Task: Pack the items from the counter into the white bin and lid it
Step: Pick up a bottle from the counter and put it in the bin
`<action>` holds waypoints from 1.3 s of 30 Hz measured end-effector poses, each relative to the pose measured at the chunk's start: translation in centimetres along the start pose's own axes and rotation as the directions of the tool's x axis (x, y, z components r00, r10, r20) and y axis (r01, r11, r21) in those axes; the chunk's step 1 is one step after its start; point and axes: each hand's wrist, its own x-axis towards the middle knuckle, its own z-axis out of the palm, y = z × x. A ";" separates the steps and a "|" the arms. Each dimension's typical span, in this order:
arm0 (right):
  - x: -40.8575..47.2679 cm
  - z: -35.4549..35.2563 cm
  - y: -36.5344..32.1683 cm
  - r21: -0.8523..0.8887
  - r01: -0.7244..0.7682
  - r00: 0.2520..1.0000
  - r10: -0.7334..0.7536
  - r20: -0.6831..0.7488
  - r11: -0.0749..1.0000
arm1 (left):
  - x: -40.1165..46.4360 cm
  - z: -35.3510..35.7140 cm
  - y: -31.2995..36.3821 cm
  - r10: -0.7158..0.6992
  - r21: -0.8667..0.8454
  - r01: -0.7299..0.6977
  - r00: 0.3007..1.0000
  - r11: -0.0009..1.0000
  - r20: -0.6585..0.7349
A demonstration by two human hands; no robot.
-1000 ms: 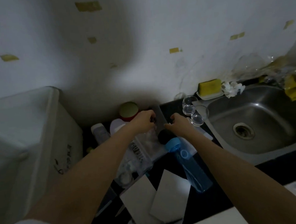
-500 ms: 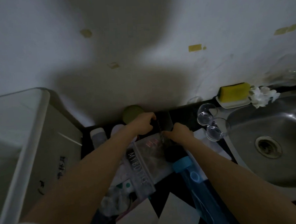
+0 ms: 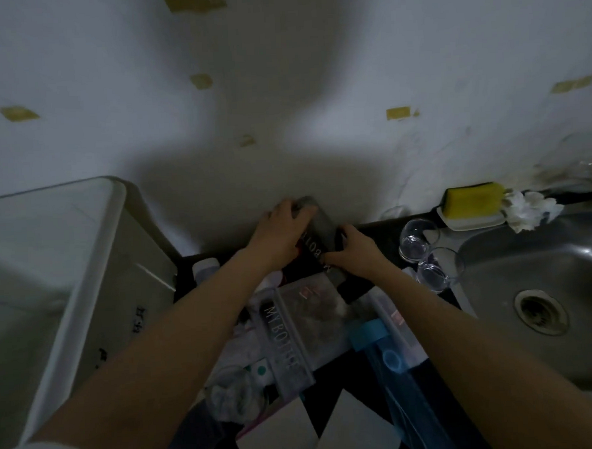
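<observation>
Both hands hold a dark grey flat bottle [image 3: 317, 238] with white lettering, lifted off the black counter [image 3: 387, 229] near the wall. My left hand [image 3: 281, 237] grips its upper end and my right hand [image 3: 354, 254] grips its lower right side. The open white bin [image 3: 85, 287] stands at the left. On the counter below the hands lie a clear flat bottle [image 3: 287, 341] marked MY BOTTLE, a blue bottle [image 3: 395, 373] and a small white bottle [image 3: 206, 268].
Two clear glasses [image 3: 426, 255] stand between the hands and the steel sink [image 3: 545, 297]. A yellow sponge [image 3: 473, 199] in a tray and a crumpled white cloth [image 3: 530, 210] sit behind the sink. White cards [image 3: 346, 431] lie near the counter's front.
The dark bottle has come up off the counter toward the wall, held in both hands. The view has tilted and shifted left, so the sink sits farther right.
</observation>
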 end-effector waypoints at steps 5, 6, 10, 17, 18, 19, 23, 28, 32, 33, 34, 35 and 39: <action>-2.9 -1.9 -3.9 -0.041 0.202 0.979 -0.201 0.041 0.978 | -2.9 -3.2 -0.5 0.026 0.181 0.003 0.987 0.984 -0.161; -3.5 -2.2 -4.8 -0.056 0.246 0.969 -0.243 0.049 0.968 | -3.6 -3.8 -0.6 0.041 0.215 0.003 0.979 0.977 -0.200; -5.8 -2.8 -7.9 -0.069 0.376 0.927 -0.374 0.043 0.924 | -6.5 -6.2 -1.3 0.105 0.269 -0.026 0.953 0.963 -0.284; -8.7 -1.1 -13.0 -0.192 0.411 0.850 -0.451 -0.272 0.891 | -13.0 -10.6 -4.8 -0.086 0.155 0.178 0.878 0.972 -0.471; -9.3 -0.7 -14.0 -0.129 0.434 0.822 -0.450 -0.348 0.892 | -13.9 -11.0 -5.2 -0.149 0.101 0.227 0.857 0.969 -0.494; -9.8 -0.3 -15.0 -0.062 0.474 0.788 -0.454 -0.415 0.879 | -14.9 -11.4 -5.7 -0.216 0.032 0.268 0.834 0.963 -0.507; -12.1 2.0 -19.6 0.124 0.581 0.722 -0.440 -0.534 0.804 | -18.9 -12.7 -7.9 -0.429 -0.263 0.340 0.758 0.903 -0.492; -13.8 5.7 -24.9 0.463 0.514 0.848 -0.344 -0.403 0.722 | -24.3 -13.5 -11.7 -0.575 -0.485 0.367 0.711 0.794 -0.405; -14.9 9.6 -28.8 0.642 0.465 0.885 -0.339 -0.319 0.610 | -28.5 -13.1 -15.4 -0.611 -0.639 0.329 0.739 0.695 -0.285; -15.1 10.7 -29.7 0.672 0.448 0.893 -0.332 -0.305 0.589 | -29.6 -13.0 -16.5 -0.603 -0.689 0.299 0.759 0.660 -0.247; -15.3 11.8 -30.8 0.697 0.438 0.896 -0.333 -0.293 0.568 | -30.7 -12.9 -17.6 -0.590 -0.734 0.271 0.778 0.623 -0.214; -15.3 12.8 -31.9 0.718 0.433 0.897 -0.340 -0.284 0.545 | -31.7 -12.8 -18.8 -0.576 -0.765 0.249 0.796 0.594 -0.188; -14.9 17.2 -36.1 0.737 0.391 0.912 -0.340 -0.229 0.551 | -34.6 -12.4 -23.1 -0.514 -0.814 0.210 0.849 0.542 -0.123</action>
